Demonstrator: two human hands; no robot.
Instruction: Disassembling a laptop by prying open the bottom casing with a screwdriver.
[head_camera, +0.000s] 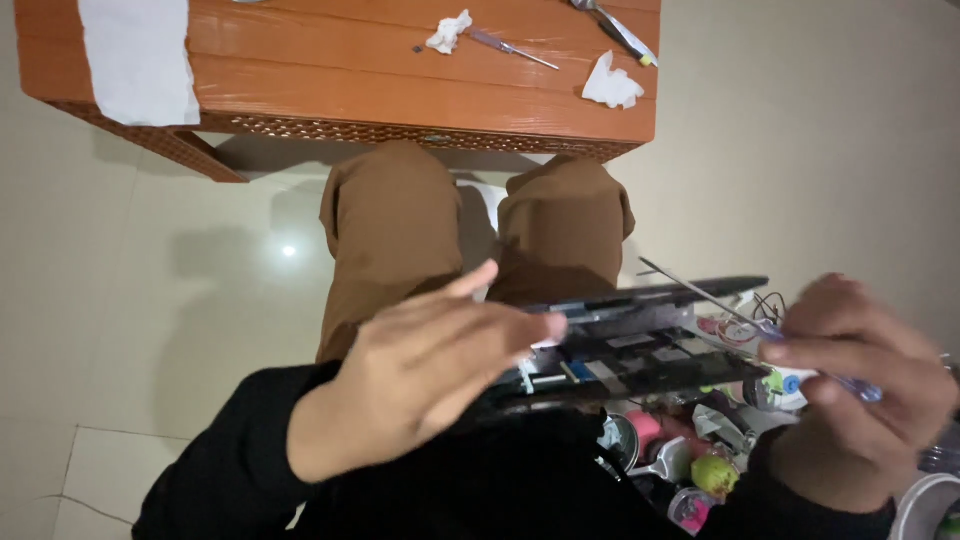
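Orange wooden table (400, 95) ahead of my knees, white cloth (138, 58) at its left, two crumpled tissues (449, 31), small screwdriver (513, 47), pale tiled floor (150, 300)

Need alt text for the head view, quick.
Seen from above, a seated person's right hand holds a screwdriver over an opened black device on the lap, while the left hand hovers open. An orange table with tissues stands ahead.

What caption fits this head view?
Seated person's left hand steadies an opened device on the lap; right hand holds a screwdriver.
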